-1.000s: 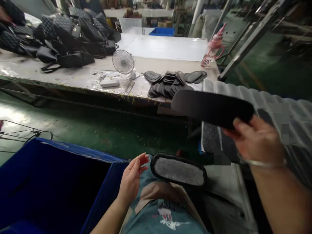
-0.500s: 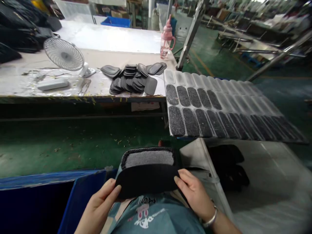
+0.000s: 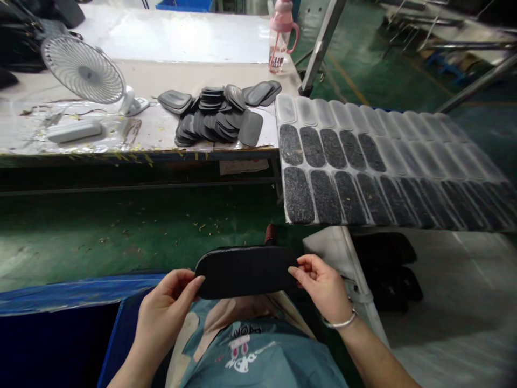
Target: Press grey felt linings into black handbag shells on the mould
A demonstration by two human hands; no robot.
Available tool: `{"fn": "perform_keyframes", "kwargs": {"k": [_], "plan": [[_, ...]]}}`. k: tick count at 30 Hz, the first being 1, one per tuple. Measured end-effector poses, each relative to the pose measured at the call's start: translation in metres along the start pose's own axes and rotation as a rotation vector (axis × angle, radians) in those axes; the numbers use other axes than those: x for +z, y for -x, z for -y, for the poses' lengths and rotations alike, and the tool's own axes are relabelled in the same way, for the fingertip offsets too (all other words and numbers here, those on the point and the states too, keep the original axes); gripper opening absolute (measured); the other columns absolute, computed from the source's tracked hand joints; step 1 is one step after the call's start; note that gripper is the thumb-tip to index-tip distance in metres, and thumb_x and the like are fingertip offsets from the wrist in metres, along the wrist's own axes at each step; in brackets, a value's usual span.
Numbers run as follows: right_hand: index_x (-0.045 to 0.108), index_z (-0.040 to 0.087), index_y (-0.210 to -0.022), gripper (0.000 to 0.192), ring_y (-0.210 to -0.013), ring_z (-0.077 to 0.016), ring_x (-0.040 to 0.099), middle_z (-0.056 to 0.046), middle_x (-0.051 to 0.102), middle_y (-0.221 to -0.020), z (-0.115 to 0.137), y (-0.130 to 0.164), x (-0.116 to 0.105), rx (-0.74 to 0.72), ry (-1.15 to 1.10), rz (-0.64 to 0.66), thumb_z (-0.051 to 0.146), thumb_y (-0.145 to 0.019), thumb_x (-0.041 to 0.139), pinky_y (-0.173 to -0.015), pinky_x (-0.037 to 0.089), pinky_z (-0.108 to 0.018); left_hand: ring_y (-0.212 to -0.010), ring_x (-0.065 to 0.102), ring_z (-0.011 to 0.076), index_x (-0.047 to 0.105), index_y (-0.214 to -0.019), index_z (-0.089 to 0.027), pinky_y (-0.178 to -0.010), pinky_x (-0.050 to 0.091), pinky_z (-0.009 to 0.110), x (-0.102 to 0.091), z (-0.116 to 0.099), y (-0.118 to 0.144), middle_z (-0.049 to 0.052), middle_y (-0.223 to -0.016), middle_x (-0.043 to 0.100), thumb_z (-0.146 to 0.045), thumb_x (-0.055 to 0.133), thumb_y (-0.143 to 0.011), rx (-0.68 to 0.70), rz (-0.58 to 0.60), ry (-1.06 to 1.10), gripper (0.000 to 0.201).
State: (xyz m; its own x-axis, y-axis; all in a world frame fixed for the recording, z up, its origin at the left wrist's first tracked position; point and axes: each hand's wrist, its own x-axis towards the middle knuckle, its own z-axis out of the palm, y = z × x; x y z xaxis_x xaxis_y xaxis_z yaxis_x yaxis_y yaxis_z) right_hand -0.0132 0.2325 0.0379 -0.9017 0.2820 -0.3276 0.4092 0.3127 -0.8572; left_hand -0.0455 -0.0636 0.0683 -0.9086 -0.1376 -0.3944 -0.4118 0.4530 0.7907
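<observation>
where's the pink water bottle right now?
Head view, top centre: the pink water bottle stands upright at the far right end of the workbench, behind the pile of black pads and beside a slanted metal post.

flat black oval pad (image 3: 246, 271) held level (long side across) above the lap.

Matt black pad (image 3: 246, 271), smooth like leather, pinched at both ends. Coarse dark felt-like ovals under glossy clear plastic on the tray (image 3: 363, 161). Shiny metal bangle (image 3: 341, 323), white plastic fan (image 3: 83, 70), glossy film over the table (image 3: 161, 134).
</observation>
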Motion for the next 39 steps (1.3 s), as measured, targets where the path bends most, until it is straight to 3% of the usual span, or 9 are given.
{"fn": "perform_keyframes", "kwargs": {"k": [7,15,21,30,39], "plan": [[0.060,0.019,-0.082,0.039,-0.055,-0.0145,0.060,0.000,0.062,-0.063,0.002,-0.004,-0.006,0.051,0.091,0.045,0.054,-0.069,0.068,-0.050,0.051,-0.023,-0.051,0.052,0.0120,0.060,-0.073,-0.018,-0.050,0.040,0.022,0.003,-0.002,-0.004,-0.003,-0.055,0.057,-0.050,0.066,-0.073,-0.027,0.001,-0.045,0.032],[0.062,0.020,-0.083,0.048,-0.060,-0.0198,0.066,-0.003,0.067,-0.066,-0.006,-0.010,-0.011,0.096,0.173,0.037,0.061,-0.059,0.071,-0.053,0.055,-0.024,-0.047,0.051,0.0115,0.058,-0.062,-0.018,-0.047,0.040,0.022,0.003,-0.006,-0.006,-0.004,-0.050,0.053,-0.046,0.067,-0.071,-0.113,-0.022,0.051,0.030],[0.061,0.021,-0.084,0.052,-0.059,-0.0209,0.067,-0.003,0.068,-0.066,-0.001,-0.008,-0.009,0.157,0.167,0.015,0.063,-0.055,0.072,-0.054,0.056,-0.026,-0.045,0.049,0.0107,0.057,-0.062,-0.019,-0.046,0.036,0.022,0.002,-0.003,-0.008,-0.004,-0.048,0.053,-0.047,0.062,-0.076,-0.059,-0.032,-0.027,0.032],[0.061,0.021,-0.085,0.049,-0.060,-0.0169,0.065,-0.001,0.066,-0.066,0.001,-0.008,-0.012,0.157,0.261,0.036,0.062,-0.060,0.070,-0.056,0.053,-0.023,-0.041,0.049,0.0109,0.054,-0.061,-0.019,-0.044,0.035,0.022,-0.004,-0.008,-0.018,-0.003,-0.044,0.053,-0.046,0.061,-0.076,-0.111,0.117,-0.031,0.032],[0.061,0.019,-0.087,0.050,-0.057,-0.0168,0.063,-0.002,0.065,-0.065,0.002,-0.008,-0.012,0.162,0.238,0.038,0.060,-0.060,0.072,-0.053,0.052,-0.023,-0.044,0.050,0.0106,0.053,-0.062,-0.019,-0.045,0.033,0.021,-0.006,-0.007,-0.019,-0.003,-0.046,0.054,-0.046,0.057,-0.080,-0.045,0.130,-0.171,0.033]]}}
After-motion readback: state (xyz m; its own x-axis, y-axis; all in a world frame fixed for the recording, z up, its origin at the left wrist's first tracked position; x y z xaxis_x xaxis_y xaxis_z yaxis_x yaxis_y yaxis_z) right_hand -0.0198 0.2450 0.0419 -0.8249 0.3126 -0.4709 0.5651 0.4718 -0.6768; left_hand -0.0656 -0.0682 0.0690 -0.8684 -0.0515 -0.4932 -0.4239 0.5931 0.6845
